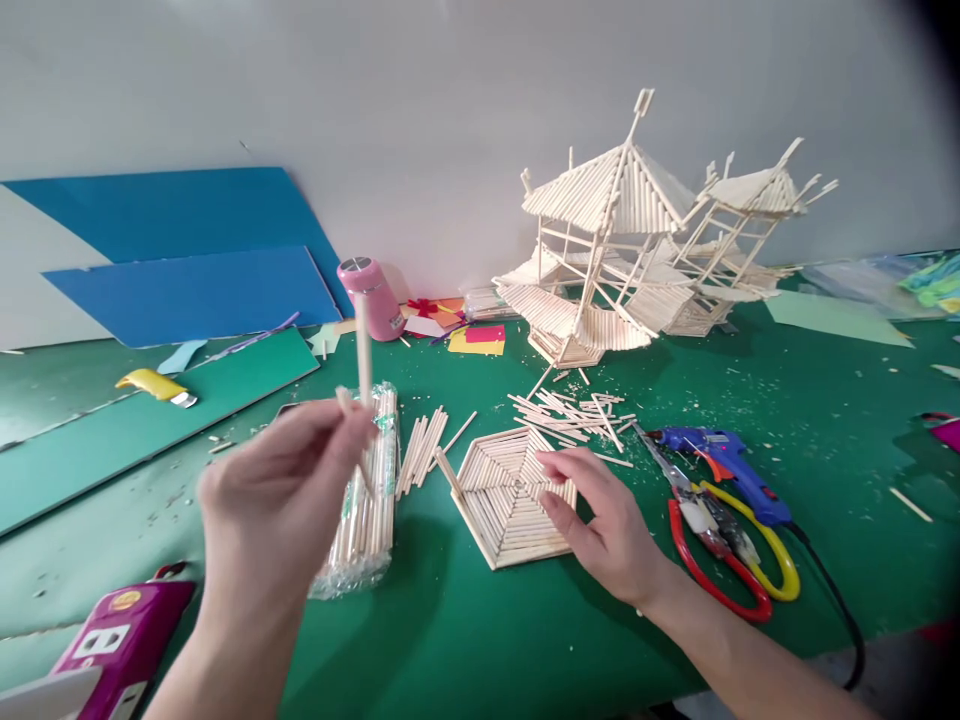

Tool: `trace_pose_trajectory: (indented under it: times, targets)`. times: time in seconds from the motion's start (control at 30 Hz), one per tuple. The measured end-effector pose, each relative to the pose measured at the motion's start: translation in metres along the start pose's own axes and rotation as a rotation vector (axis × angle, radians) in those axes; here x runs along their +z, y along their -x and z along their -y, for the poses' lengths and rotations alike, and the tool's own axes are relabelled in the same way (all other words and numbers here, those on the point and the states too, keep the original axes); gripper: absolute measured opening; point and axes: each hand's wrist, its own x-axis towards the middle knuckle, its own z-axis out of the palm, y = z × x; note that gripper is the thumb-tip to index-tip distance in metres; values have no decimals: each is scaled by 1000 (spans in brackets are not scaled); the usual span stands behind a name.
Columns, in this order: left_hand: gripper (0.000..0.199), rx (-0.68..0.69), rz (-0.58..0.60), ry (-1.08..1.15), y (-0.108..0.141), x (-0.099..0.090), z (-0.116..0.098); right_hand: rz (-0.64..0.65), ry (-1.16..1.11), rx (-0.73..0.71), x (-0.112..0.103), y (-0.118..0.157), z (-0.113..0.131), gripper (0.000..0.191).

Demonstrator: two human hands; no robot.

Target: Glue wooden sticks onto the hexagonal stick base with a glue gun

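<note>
Between the thumb and fingers of my left hand [277,490] stands a pale wooden stick [364,350], held nearly upright above the table. A second stick end shows beside it; whether the two are joined I cannot tell. My right hand [607,515] is over the right edge of a hexagonal panel [491,500] made of glued sticks, thumb and fingers apart. Contact with the panel is hard to judge. At the panel's left corner a short stick [448,470] rises. Just behind my left hand lies a plastic-wrapped bundle of sticks [384,460].
A stick pavilion model [600,220] stands at the back. Loose sticks [574,415] lie before it. To the right are a blue glue gun [720,455] with a cord and red-yellow scissors [784,570]. A yellow cutter [154,383] and purple power strip [124,635] lie left.
</note>
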Motion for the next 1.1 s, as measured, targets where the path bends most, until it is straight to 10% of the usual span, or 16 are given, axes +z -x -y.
trace_pose_trajectory:
  times: [0.13, 0.23, 0.4, 0.57, 1.1]
  targets:
    - [14, -257, 703, 387, 51, 25, -14, 90, -468, 243, -3, -3, 21, 27]
    - [20, -483, 853, 589, 75, 55, -10, 87, -585, 371, 1, -3, 19, 29]
    - [22, -749, 754, 770, 79, 72, -4, 30, -585, 491, -1, 3, -1, 33]
    - [20, -882, 584, 909, 73, 76, 0, 302, -364, 467, -5, 9, 1, 37]
    - [17, -946, 731, 1087, 89, 90, 5, 290, -505, 449, 14, 8, 1, 19]
